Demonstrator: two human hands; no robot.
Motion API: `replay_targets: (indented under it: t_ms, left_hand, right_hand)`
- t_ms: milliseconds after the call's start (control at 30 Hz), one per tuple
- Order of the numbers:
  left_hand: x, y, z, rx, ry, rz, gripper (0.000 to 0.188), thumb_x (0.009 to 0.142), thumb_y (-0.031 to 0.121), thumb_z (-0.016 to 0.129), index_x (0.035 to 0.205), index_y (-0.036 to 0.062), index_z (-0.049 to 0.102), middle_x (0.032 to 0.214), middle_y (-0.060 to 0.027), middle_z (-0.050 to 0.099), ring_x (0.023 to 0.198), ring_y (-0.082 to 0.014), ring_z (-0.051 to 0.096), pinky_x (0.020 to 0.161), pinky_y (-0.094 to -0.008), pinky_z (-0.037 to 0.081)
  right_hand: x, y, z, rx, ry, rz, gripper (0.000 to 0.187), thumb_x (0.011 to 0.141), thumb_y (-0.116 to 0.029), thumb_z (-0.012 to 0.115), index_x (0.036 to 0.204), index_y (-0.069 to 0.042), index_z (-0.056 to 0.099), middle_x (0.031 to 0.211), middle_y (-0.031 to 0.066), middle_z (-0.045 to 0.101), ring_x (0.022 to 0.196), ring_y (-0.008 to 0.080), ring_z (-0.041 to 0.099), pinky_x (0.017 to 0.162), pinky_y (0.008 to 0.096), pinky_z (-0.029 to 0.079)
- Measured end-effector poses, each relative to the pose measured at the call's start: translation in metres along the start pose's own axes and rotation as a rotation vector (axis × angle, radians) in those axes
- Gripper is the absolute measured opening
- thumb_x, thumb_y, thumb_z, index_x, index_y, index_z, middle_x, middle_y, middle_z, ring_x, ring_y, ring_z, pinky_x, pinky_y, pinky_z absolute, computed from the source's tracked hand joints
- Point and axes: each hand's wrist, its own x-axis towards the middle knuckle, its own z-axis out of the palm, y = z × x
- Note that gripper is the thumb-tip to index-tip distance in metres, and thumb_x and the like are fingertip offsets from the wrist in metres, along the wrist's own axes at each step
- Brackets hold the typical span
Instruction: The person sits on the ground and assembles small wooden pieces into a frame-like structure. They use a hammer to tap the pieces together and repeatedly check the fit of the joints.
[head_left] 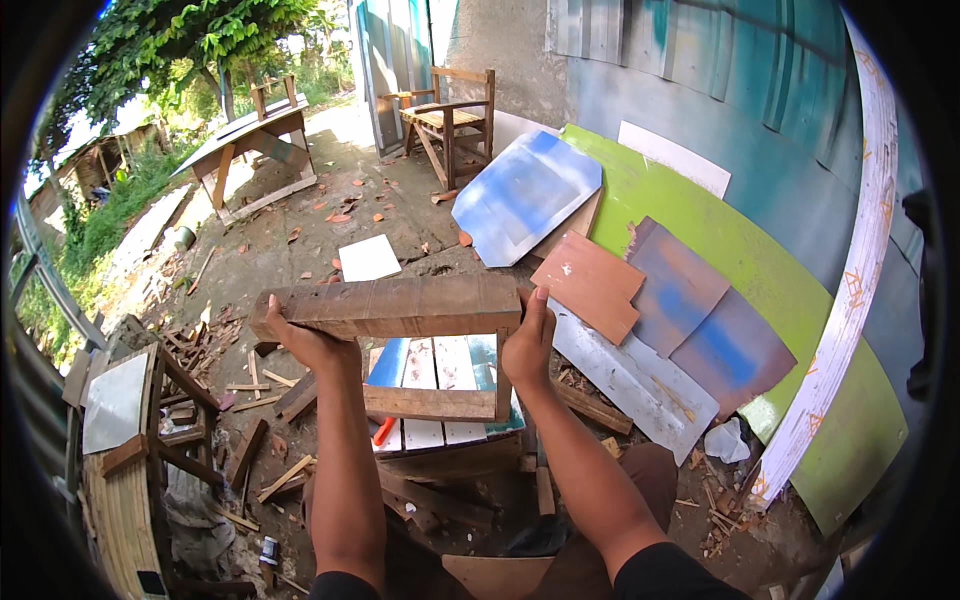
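Note:
A rectangular wooden frame (400,306) is held up in front of me, with a wide brown board along its far side and a thinner rail along its near side. My left hand (312,345) grips the left end of the wide board, thumb on top. At the right corner, my right hand (530,340) is wrapped around the short side piece. Below the frame stands a low work table (455,434) with white, blue and teal painted slats, partly seen through the opening. An orange-red handled item (384,430) lies on the table's left edge.
Wood offcuts (248,452) litter the ground at left, beside a wooden stand (125,500). Painted sheets, including a green panel (720,215) and a blue-white board (530,195), lie at right near a white post (840,300). A wooden chair (450,120) and slanted table (255,150) stand farther back.

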Motion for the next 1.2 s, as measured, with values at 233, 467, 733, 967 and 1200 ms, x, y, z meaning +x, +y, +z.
replay_targets:
  t_ms: [233,467,733,967,1200]
  left_hand:
    - [-0.005,0.007,-0.004,0.015,0.05,0.021,0.068,0.102,0.058,0.047,0.133,-0.0026,0.05,0.116,-0.0254,0.064,0.103,-0.0405,0.07,0.093,-0.0531,0.056]
    - [-0.011,0.011,-0.007,0.06,0.082,0.069,0.069,0.101,0.058,0.045,0.14,0.0007,0.043,0.112,-0.029,0.067,0.103,-0.043,0.07,0.094,-0.0562,0.055]
    - [-0.006,0.009,-0.005,0.09,-0.026,0.009,0.066,0.099,0.055,0.045,0.141,0.0041,0.042,0.118,-0.0284,0.065,0.104,-0.0433,0.07,0.092,-0.06,0.056]
    - [-0.022,0.01,0.013,0.11,0.053,0.112,0.064,0.1,0.055,0.045,0.137,0.0032,0.048,0.114,-0.0246,0.066,0.105,-0.0414,0.069,0.091,-0.0615,0.057]
    - [-0.031,0.011,0.019,0.128,0.06,0.151,0.064,0.1,0.055,0.044,0.134,0.0012,0.051,0.114,-0.0253,0.067,0.104,-0.0406,0.069,0.092,-0.0602,0.057]
  right_hand:
    - [-0.023,0.012,-0.002,-0.162,-0.033,-0.125,0.073,0.113,-0.058,0.038,0.126,0.009,0.062,0.117,0.0182,0.069,0.112,0.019,0.065,0.099,0.0382,0.052]
    - [-0.031,0.026,-0.009,-0.256,-0.151,-0.212,0.034,0.09,-0.003,0.075,0.122,0.0,0.063,0.095,0.0101,0.072,0.085,0.0181,0.07,0.076,0.0354,0.056]
    - [-0.03,0.04,-0.018,-0.184,-0.207,-0.292,0.046,0.084,-0.003,0.066,0.129,0.005,0.06,0.094,0.0122,0.071,0.084,0.0137,0.066,0.075,0.0339,0.055]
    - [-0.022,0.041,-0.016,-0.212,-0.164,-0.238,0.042,0.086,0.002,0.061,0.127,0.0,0.062,0.087,0.0054,0.066,0.074,0.012,0.06,0.068,0.033,0.051]
    - [-0.022,0.037,-0.017,-0.261,-0.135,-0.202,0.04,0.083,-0.002,0.064,0.122,0.003,0.058,0.09,0.0261,0.072,0.089,0.0463,0.075,0.075,0.045,0.059]
